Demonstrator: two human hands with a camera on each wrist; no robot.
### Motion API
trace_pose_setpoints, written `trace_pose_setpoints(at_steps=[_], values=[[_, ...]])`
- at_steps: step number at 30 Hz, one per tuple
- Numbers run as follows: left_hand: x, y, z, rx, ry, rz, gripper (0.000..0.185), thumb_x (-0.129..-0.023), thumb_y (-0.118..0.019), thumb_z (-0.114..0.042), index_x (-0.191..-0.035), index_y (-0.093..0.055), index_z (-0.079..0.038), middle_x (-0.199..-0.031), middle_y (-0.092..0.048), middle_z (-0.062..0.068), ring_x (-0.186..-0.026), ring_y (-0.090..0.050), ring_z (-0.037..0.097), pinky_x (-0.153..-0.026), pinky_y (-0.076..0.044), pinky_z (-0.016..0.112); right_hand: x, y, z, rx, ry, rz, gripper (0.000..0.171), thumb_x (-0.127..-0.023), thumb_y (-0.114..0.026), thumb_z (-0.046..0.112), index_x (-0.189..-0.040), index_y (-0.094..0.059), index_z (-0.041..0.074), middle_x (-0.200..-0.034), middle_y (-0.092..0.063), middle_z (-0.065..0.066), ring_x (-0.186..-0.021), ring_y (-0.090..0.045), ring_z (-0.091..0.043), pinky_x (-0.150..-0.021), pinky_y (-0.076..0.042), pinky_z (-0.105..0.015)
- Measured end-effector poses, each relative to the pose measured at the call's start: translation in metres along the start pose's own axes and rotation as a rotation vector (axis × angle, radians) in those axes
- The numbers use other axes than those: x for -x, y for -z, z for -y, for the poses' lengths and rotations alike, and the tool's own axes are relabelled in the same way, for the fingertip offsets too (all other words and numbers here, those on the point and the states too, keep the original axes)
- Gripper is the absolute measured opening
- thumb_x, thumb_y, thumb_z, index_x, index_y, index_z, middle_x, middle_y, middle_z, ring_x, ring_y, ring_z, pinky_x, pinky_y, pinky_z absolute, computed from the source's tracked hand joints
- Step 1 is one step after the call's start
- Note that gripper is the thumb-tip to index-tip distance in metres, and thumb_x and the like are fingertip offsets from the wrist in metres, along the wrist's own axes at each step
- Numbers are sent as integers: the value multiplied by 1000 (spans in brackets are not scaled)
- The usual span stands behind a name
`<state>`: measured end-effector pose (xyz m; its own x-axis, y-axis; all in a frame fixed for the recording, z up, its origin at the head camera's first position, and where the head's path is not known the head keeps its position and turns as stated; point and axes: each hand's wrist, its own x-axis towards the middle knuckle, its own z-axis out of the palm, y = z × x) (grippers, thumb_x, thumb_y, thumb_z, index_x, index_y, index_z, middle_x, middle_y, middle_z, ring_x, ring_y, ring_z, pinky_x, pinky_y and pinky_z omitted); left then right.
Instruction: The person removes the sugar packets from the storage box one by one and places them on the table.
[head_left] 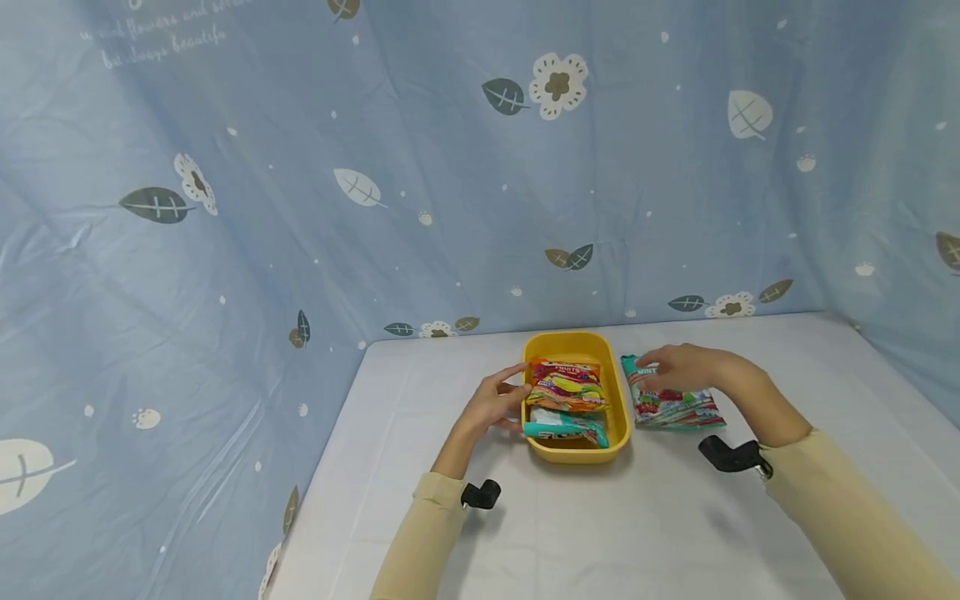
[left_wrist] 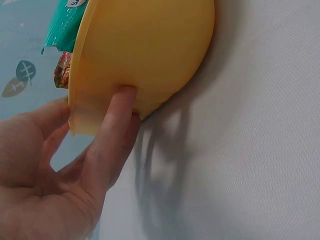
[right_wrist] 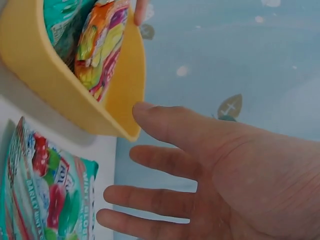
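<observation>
A yellow tray stands on the white table. In it lie an orange fruit snack pack and a teal pack. My left hand holds the tray's left rim, with a finger on the outer wall and the thumb at the edge. A teal and red mint packet lies flat on the table just right of the tray. My right hand is over its far end with the fingers straight and spread, holding nothing.
A blue curtain with leaf and flower prints closes off the back and both sides. The white table stretches toward me. Black wrist mounts sit on both sleeves.
</observation>
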<state>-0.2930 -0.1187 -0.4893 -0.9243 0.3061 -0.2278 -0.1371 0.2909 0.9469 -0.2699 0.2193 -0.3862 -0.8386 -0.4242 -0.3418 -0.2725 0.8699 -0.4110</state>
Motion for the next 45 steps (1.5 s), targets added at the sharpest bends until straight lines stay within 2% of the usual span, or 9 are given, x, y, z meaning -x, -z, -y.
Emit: trace_pose_setpoints(at_steps=[5, 10, 18, 23, 29, 34, 38, 45], values=[[0, 0, 1, -4, -7, 4, 51, -96, -63, -34, -145, -48, -33, -122, -60, 19, -87, -70, 23, -61, -64, 44, -5, 1, 11, 16, -9, 0, 65, -94, -60, 49, -136, -54, 0, -126, -62, -27, -109, -62, -40, -87, -58, -58], [0, 2, 3, -2, -6, 6, 51, -96, -63, -33, -145, -48, -32, -122, -60, 19, -86, -70, 23, -60, -64, 43, -13, -1, 20, 41, -28, -37, 59, -93, -62, 44, -134, -57, 2, -127, -61, -26, -111, -61, -42, -89, -57, -59], [0, 4, 5, 11, -7, 11, 52, -97, -63, -33, -146, -47, -30, -125, -60, 20, -86, -71, 24, -61, -63, 45, -25, -2, 35, 55, -129, -107, 59, -94, -61, 44, -132, -57, 0, -128, -61, -24, -113, -58, -43, -93, -52, -65], [0, 4, 5, 18, 5, 12, 51, -97, -63, -32, -146, -48, -30, -124, -60, 20, -87, -70, 24, -62, -64, 46, -33, -3, 43, 52, -165, -115, 58, -94, -61, 43, -131, -57, -2, -126, -62, -25, -104, -62, -39, -90, -54, -61], [2, 3, 1, 19, 13, 10, 51, -97, -63, -31, -146, -48, -29, -121, -60, 20, -85, -70, 24, -62, -64, 45, -45, -9, 53, 31, -185, -128, 60, -93, -61, 44, -132, -56, -2, -123, -64, -23, -93, -65, -31, -81, -59, -50], [3, 2, -2, 20, 11, 12, 51, -97, -63, -30, -146, -48, -29, -121, -60, 20, -84, -70, 24, -62, -64, 45, -53, -13, 58, 36, -190, -138, 60, -93, -62, 46, -131, -58, -1, -121, -65, -21, -97, -63, -34, -83, -58, -52], [2, 1, -3, 22, 9, 15, 52, -97, -63, -31, -146, -48, -29, -121, -60, 19, -85, -70, 24, -61, -64, 44, -57, -15, 62, 57, -204, -156, 59, -94, -62, 45, -130, -58, -1, -118, -66, -20, -93, -63, -32, -83, -58, -52], [0, 2, -2, 10, 9, 11, 51, -96, -64, -33, -144, -49, -31, -121, -61, 18, -84, -71, 23, -64, -63, 46, -61, -16, 70, 55, -193, -134, 57, -96, -60, 43, -134, -56, 0, -120, -65, -20, -91, -63, -30, -87, -56, -54]])
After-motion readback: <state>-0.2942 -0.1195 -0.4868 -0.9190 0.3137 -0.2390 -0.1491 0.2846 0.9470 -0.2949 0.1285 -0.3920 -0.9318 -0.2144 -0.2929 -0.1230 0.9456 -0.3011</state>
